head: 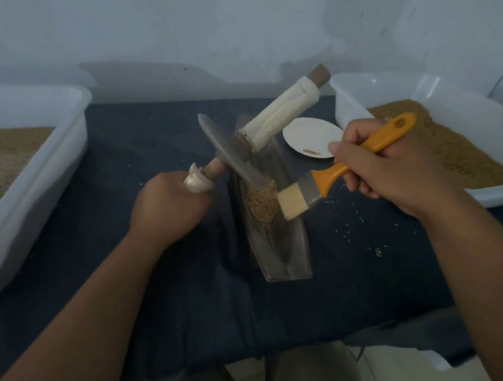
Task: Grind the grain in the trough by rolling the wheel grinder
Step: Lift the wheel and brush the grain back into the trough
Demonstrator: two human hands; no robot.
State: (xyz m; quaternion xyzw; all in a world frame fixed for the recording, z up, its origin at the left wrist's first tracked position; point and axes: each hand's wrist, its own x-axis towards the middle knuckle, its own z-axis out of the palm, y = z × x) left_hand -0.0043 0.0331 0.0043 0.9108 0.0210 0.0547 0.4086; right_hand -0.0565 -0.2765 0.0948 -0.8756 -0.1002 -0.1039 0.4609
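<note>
Pale blue wall backs a table under a dark cloth, with a big white tub of grain on the left and a second tub of grain on the right. Between them a long metal trough runs away from the person. The wheel grinder stands in it, leaning over, its rim set on the far end of the heap and its far handle, wrapped in white cloth, pointing up to the right. The left hand grips the near wrapped handle. The right hand is closed round the orange handle of a brush, whose bristles touch the right edge of the heap. A small white dish lies just beyond the brush. The grain sits in a small heap at the middle of the trough; it looks coarse, with kernels showing and no fine flour, so the grinding seems only partly done, with more rolling needed once the brush has gathered it. Stray kernels dot the cloth to the right.
</note>
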